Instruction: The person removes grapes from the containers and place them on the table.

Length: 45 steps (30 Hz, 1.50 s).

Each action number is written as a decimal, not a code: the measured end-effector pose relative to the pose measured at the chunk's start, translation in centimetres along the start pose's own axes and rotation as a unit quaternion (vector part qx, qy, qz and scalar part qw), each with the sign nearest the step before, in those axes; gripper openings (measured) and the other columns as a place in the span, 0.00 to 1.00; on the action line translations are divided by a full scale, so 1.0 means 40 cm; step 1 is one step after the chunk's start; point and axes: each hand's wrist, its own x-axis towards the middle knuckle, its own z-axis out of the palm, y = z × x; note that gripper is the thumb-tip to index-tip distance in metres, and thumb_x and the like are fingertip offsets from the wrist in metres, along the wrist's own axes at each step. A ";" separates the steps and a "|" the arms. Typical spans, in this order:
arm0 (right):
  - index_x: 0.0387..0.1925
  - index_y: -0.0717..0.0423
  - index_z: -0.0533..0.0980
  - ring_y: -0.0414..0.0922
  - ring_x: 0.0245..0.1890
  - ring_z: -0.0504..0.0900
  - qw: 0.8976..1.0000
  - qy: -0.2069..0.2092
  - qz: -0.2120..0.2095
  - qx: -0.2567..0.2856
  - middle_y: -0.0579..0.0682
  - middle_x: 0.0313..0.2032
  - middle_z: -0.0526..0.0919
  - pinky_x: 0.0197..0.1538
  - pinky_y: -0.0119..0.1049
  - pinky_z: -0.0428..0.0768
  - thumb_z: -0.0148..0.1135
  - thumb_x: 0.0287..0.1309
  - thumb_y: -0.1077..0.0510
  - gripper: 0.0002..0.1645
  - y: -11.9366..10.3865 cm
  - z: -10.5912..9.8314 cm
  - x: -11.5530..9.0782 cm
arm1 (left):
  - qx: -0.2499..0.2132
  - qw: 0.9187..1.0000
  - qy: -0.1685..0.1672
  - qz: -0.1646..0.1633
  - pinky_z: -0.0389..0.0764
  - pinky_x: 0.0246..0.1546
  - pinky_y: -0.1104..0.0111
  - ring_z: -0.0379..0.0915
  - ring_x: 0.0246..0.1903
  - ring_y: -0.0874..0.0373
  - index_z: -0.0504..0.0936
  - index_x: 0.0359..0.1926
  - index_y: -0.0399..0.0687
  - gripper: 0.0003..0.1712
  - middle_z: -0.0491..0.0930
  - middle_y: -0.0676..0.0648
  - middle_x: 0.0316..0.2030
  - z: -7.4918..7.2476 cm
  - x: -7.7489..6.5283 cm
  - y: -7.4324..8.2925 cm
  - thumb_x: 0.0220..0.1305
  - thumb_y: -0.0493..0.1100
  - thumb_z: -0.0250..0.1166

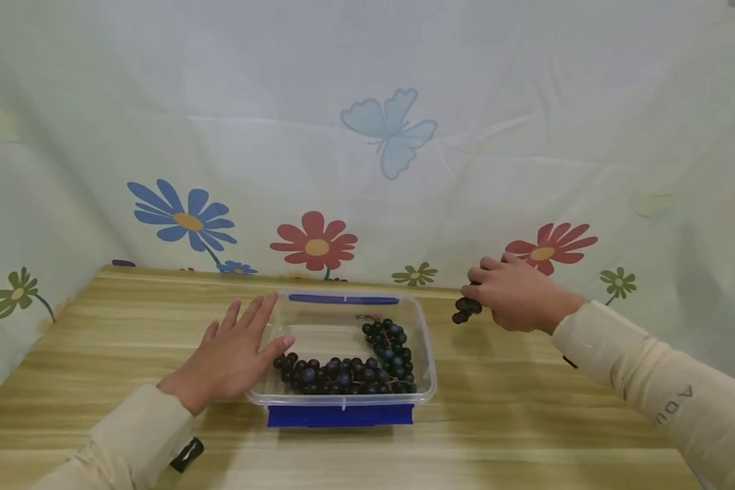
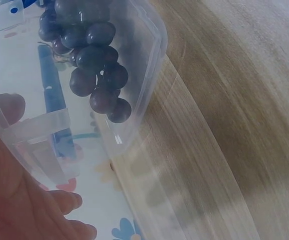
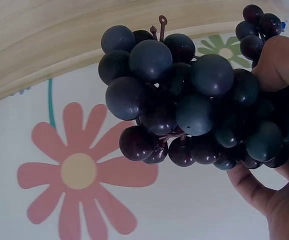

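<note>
A clear plastic container [image 1: 430,371] with blue clips stands on the table, and dark purple grapes [image 1: 343,376] lie along its front and right side. My left hand [image 1: 223,357] rests against the container's left side, fingers spread, thumb over the rim. In the left wrist view, some of those grapes [image 2: 97,60] show through the wall. To the right of the container, my right hand [image 1: 517,294] grips another bunch of grapes [image 3: 159,100] above the table. From the head, most of this bunch is hidden behind the hand; the right wrist view shows thumb and fingers around it.
The wood-grain table [image 1: 514,415] extends to both sides of the container. Behind it hangs a pale curtain [image 1: 251,156] printed with flowers and a butterfly, close to the table's back edge. A small black object [image 1: 186,454] shows by the left sleeve.
</note>
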 end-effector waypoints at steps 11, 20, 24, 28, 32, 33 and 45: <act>0.47 0.50 0.85 0.51 0.43 0.81 1.000 -0.003 0.007 0.024 0.49 0.41 0.85 0.54 0.54 0.83 0.77 0.53 0.63 0.19 0.020 0.047 -0.023 | -0.002 1.000 0.004 0.002 0.43 0.70 0.21 0.34 0.80 0.22 0.40 0.85 0.52 0.51 0.46 0.33 0.83 0.005 -0.001 -0.001 0.77 0.75 0.39; 0.50 0.49 0.84 0.51 0.44 0.81 0.999 -0.006 0.024 0.036 0.49 0.43 0.86 0.49 0.52 0.83 0.80 0.50 0.61 0.23 0.024 0.103 -0.041 | 0.002 1.000 0.004 -0.004 0.43 0.70 0.21 0.35 0.80 0.23 0.40 0.85 0.53 0.50 0.47 0.34 0.83 0.005 0.000 -0.003 0.77 0.74 0.42; 0.49 0.50 0.84 0.51 0.45 0.81 0.998 -0.020 0.030 0.052 0.50 0.43 0.86 0.48 0.52 0.82 0.78 0.50 0.63 0.23 0.017 0.128 -0.047 | 0.000 1.000 0.000 -0.002 0.43 0.70 0.21 0.35 0.80 0.23 0.40 0.85 0.53 0.51 0.46 0.35 0.83 0.004 -0.001 -0.002 0.77 0.75 0.40; 0.50 0.49 0.84 0.52 0.46 0.82 0.998 -0.023 0.030 0.051 0.50 0.43 0.85 0.48 0.53 0.83 0.76 0.50 0.64 0.23 0.009 0.150 -0.050 | -0.003 1.000 -0.001 0.001 0.44 0.70 0.21 0.35 0.80 0.23 0.40 0.85 0.52 0.50 0.46 0.35 0.83 0.001 -0.004 0.003 0.77 0.75 0.40; 0.50 0.50 0.83 0.52 0.46 0.82 0.998 -0.018 0.027 0.051 0.49 0.43 0.85 0.49 0.54 0.84 0.76 0.51 0.65 0.23 0.002 0.171 -0.050 | 0.005 1.000 0.005 -0.001 0.45 0.70 0.21 0.36 0.80 0.22 0.41 0.85 0.51 0.51 0.48 0.34 0.83 0.000 -0.004 0.003 0.77 0.75 0.40; 0.50 0.50 0.83 0.52 0.46 0.82 0.998 -0.019 0.028 0.055 0.49 0.43 0.85 0.49 0.54 0.84 0.76 0.52 0.65 0.22 -0.001 0.175 -0.050 | 0.006 1.000 0.006 -0.001 0.45 0.70 0.21 0.36 0.80 0.22 0.41 0.85 0.51 0.51 0.48 0.35 0.83 0.000 -0.004 0.003 0.77 0.75 0.40; 0.49 0.51 0.83 0.52 0.48 0.81 0.996 -0.001 0.042 0.075 0.50 0.44 0.85 0.48 0.54 0.82 0.74 0.55 0.64 0.19 -0.035 0.218 -0.050 | 0.006 1.000 0.002 -0.001 0.45 0.70 0.21 0.35 0.80 0.23 0.40 0.85 0.52 0.50 0.47 0.34 0.83 0.001 -0.004 0.003 0.77 0.74 0.41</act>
